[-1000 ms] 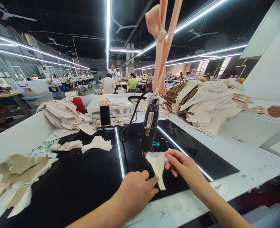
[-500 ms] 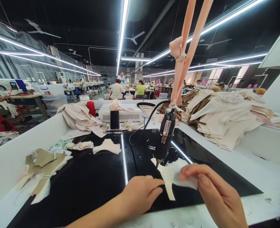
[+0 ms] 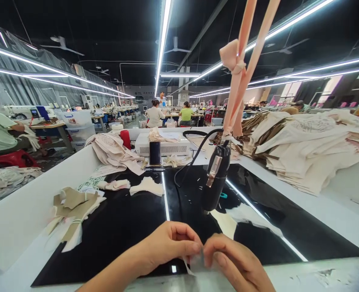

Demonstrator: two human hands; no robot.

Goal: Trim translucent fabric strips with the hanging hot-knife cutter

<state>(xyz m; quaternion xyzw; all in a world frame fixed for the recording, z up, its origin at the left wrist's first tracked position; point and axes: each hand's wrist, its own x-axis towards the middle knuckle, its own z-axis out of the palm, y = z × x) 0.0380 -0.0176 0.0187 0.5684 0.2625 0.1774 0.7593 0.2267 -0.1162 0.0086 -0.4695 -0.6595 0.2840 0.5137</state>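
Note:
Low in the middle, my left hand (image 3: 170, 247) pinches a thin whitish piece of fabric (image 3: 188, 264) that hangs below its fingertips. My right hand (image 3: 237, 263) faces it closely, fingers curled and a little blurred; what they hold, if anything, is unclear. Just beyond, a cream fabric piece (image 3: 225, 223) lies on the black board (image 3: 121, 239). A pale, thin white piece of fabric (image 3: 252, 215) lies to its right. Over the cream piece hangs a black corded power tool (image 3: 217, 174), slung from knotted pink straps (image 3: 236, 81).
Tied bundles of cut fabric (image 3: 76, 211) and a cream cutout (image 3: 147, 186) lie on the left. Behind stand a phone (image 3: 155, 153), a white vented box (image 3: 167, 146) and a red spool (image 3: 125, 139). Tall fabric stacks (image 3: 313, 150) rise at right. People work farther off.
My right hand has come left and down to meet my left hand. The white fabric it was over now lies flatter on the board. My left hand has left the cream piece.

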